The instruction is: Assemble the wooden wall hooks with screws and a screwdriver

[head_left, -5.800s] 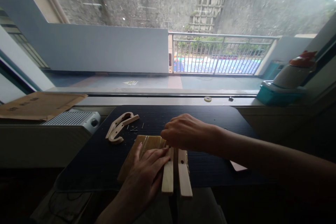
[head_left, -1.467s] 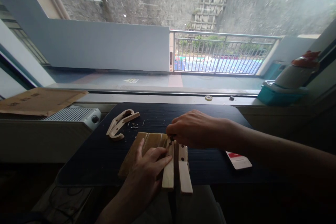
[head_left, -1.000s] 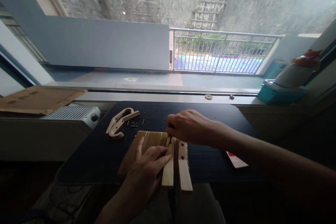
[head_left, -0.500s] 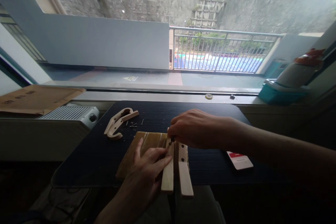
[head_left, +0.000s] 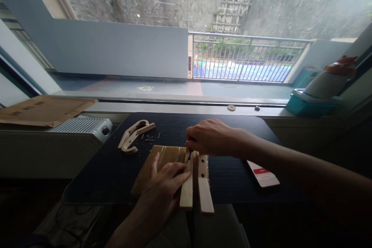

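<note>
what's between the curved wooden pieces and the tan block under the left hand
A few thin metal fasteners lie loose there on the dark tabletop, as the head view shows; screws or nails, unclear.

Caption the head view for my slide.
Left hand on a wooden strip, right hand gripping a small dark object, curved wooden pieces beyond.

I can't make out a single word from here. The brown envelope [head_left: 46, 109] to my left carries a row of dark characters [head_left: 27, 109], too blurred for me to read. On the surface [head_left: 229, 186], to my right, a pale card [head_left: 269, 181] bears a red band [head_left: 260, 171] with faint print beneath, illegible to me. Outside, a triangular sign [head_left: 142, 88] shows on the floor [head_left: 171, 90], with unreadable marks [head_left: 149, 88] beside it.
</note>
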Action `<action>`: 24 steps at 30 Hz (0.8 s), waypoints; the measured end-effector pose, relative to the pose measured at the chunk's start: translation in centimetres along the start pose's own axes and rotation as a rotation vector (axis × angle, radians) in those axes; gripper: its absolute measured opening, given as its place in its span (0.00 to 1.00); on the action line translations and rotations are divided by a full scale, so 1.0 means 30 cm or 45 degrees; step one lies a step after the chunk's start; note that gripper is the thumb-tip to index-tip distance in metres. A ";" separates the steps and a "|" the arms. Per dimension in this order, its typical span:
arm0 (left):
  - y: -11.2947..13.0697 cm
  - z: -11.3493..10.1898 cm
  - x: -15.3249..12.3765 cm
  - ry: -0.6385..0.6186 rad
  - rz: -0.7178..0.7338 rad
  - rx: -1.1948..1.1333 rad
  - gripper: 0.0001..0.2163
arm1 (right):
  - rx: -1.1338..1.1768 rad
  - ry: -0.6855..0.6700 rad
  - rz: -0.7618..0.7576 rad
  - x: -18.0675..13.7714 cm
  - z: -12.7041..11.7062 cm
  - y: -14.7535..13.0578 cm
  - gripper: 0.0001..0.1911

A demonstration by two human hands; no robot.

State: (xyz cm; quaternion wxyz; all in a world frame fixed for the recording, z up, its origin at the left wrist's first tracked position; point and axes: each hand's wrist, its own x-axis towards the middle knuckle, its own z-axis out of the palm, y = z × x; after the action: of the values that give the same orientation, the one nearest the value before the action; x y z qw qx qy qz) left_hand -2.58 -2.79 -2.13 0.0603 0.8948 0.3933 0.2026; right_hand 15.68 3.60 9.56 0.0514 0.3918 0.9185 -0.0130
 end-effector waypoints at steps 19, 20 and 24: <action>-0.020 0.006 -0.001 -0.017 0.032 0.012 0.19 | -0.036 0.021 -0.220 -0.026 0.019 0.003 0.10; -0.019 0.007 0.000 -0.016 0.030 0.007 0.19 | -0.033 0.014 -0.163 -0.019 0.017 0.001 0.12; -0.012 0.008 -0.001 0.001 0.008 0.005 0.18 | -0.040 0.008 -0.003 -0.002 0.010 -0.010 0.15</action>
State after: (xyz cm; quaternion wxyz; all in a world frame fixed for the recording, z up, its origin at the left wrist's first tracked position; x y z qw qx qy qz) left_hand -2.75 -2.56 -2.48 0.0578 0.8960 0.3911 0.2024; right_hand 15.55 3.33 9.26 0.0547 0.3899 0.9192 0.0026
